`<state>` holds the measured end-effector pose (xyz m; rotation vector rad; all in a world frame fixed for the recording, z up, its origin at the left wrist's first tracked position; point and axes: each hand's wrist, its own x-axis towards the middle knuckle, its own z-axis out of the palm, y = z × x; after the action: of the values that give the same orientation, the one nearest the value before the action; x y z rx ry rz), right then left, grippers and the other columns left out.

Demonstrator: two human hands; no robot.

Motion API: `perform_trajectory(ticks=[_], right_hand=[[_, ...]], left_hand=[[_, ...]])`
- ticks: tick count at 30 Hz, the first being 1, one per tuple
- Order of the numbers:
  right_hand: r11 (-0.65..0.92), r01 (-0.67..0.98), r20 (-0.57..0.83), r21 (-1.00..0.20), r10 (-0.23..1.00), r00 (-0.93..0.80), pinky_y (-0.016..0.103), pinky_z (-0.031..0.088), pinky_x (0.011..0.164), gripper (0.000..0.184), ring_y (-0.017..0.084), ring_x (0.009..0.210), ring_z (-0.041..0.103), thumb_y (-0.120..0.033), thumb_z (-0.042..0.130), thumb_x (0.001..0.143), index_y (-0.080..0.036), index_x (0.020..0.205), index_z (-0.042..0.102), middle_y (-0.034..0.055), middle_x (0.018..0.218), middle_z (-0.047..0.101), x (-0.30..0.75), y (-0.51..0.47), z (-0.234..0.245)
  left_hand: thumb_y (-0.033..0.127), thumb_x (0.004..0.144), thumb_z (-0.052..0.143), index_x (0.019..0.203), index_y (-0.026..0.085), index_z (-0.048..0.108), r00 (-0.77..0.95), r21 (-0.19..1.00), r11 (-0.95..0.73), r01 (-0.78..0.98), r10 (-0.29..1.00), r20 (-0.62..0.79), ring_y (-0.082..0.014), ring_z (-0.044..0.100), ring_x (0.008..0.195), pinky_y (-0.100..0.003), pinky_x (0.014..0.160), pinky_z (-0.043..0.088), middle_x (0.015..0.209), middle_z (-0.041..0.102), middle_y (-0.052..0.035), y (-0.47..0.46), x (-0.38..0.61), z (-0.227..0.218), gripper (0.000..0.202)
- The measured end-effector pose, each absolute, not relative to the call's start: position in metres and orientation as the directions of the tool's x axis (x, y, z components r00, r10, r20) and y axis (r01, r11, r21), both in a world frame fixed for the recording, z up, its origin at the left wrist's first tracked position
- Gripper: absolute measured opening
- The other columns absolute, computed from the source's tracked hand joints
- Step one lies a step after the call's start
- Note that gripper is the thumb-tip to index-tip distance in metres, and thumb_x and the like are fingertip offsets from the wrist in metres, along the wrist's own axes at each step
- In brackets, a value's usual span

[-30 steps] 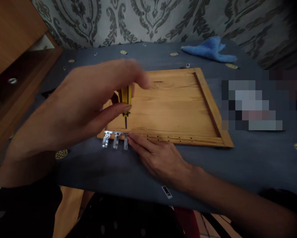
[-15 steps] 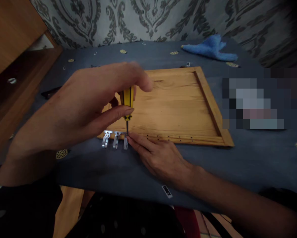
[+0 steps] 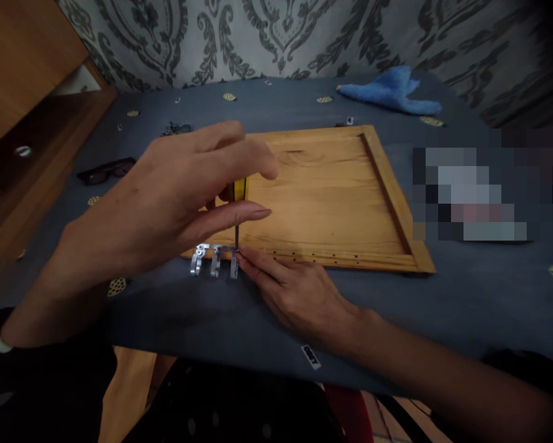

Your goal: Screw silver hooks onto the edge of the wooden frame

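Note:
My left hand (image 3: 179,184) is closed around the yellow-and-black handle of a screwdriver (image 3: 240,189), which stands upright. Its shaft runs down to the third metal clip (image 3: 234,267) on the near rail of a wooden panel (image 3: 322,203). At that same spot, the fingertips of my right hand (image 3: 299,289) press on the clip's base from the right. Two more curved metal clips, one on the far left (image 3: 195,263) and one in the middle (image 3: 215,264), sit along the rail and hang over its edge. The screw under the tip is hidden.
Small holes dot the rail right of my fingers. Dark glasses (image 3: 105,171) and a heap of small metal parts (image 3: 177,128) lie on the dark blue patterned cloth (image 3: 188,320). A blue fluffy cloth (image 3: 391,91) lies at the back right, above a blurred-out item (image 3: 474,191).
My left hand has turned and shifted around the screwdriver handle, its thumb now extended further right. The glasses and small metal parts show more. My right hand stays put.

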<state>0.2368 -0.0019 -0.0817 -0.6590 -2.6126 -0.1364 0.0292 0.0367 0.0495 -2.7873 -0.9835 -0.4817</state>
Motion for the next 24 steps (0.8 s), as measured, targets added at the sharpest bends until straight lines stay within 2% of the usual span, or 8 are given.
perform_trajectory(ticks=[5, 10, 14, 17, 24], right_hand=[[0.883, 0.469, 0.428, -0.012, 0.429, -0.796, 0.035, 0.061, 0.064, 0.045, 0.021, 0.082, 0.072, -0.002, 0.043, 0.088, -0.004, 0.13, 0.061, 0.0141, 0.132, 0.067, 0.2359, -0.002, -0.0823], [0.888, 0.458, 0.424, -0.031, 0.426, -0.799, 0.037, 0.061, 0.063, 0.046, 0.022, 0.084, 0.071, -0.002, 0.046, 0.087, -0.003, 0.132, 0.059, 0.0161, 0.131, 0.066, 0.236, -0.0012, -0.0844], [0.889, 0.459, 0.448, -0.018, 0.417, -0.791, 0.035, 0.061, 0.065, 0.044, 0.021, 0.082, 0.071, -0.002, 0.045, 0.088, -0.003, 0.129, 0.061, 0.0153, 0.13, 0.067, 0.2365, -0.0011, -0.0848], [0.882, 0.471, 0.423, -0.008, 0.43, -0.797, 0.033, 0.06, 0.065, 0.045, 0.019, 0.083, 0.07, -0.003, 0.045, 0.088, -0.005, 0.13, 0.061, 0.0148, 0.132, 0.066, 0.2366, -0.0017, -0.0843], [0.883, 0.468, 0.418, -0.023, 0.434, -0.798, 0.033, 0.06, 0.065, 0.045, 0.02, 0.084, 0.071, -0.004, 0.048, 0.088, -0.005, 0.131, 0.06, 0.0149, 0.133, 0.065, 0.2366, -0.0016, -0.0846]], left_hand=[[0.033, 0.095, 0.056, 0.121, 0.024, 0.056, 0.661, 0.076, -0.73, 0.68, 0.654, 0.367, -0.0165, 0.066, 0.077, -0.031, 0.064, 0.048, 0.102, 0.07, -0.0044, 0.0337, 0.0301, 0.0499, 0.027], [0.034, 0.097, 0.05, 0.127, 0.025, 0.05, 0.646, 0.137, -0.698, 0.702, 0.706, 0.29, -0.0152, 0.066, 0.094, -0.028, 0.073, 0.051, 0.117, 0.065, -0.0005, 0.0305, 0.0278, 0.0543, 0.032], [0.044, 0.099, 0.045, 0.128, 0.025, 0.05, 0.664, 0.105, -0.706, 0.7, 0.698, 0.27, -0.0112, 0.062, 0.076, -0.026, 0.067, 0.048, 0.105, 0.066, -0.0011, 0.0302, 0.0284, 0.0509, 0.035], [0.041, 0.099, 0.045, 0.128, 0.024, 0.052, 0.658, 0.062, -0.7, 0.712, 0.695, 0.289, -0.0112, 0.059, 0.067, -0.028, 0.065, 0.046, 0.098, 0.067, -0.0014, 0.0318, 0.0299, 0.0481, 0.034], [0.03, 0.097, 0.045, 0.129, 0.027, 0.053, 0.672, 0.14, -0.71, 0.69, 0.7, 0.241, -0.0162, 0.069, 0.086, -0.027, 0.065, 0.049, 0.101, 0.068, 0.0012, 0.032, 0.026, 0.0529, 0.033]])
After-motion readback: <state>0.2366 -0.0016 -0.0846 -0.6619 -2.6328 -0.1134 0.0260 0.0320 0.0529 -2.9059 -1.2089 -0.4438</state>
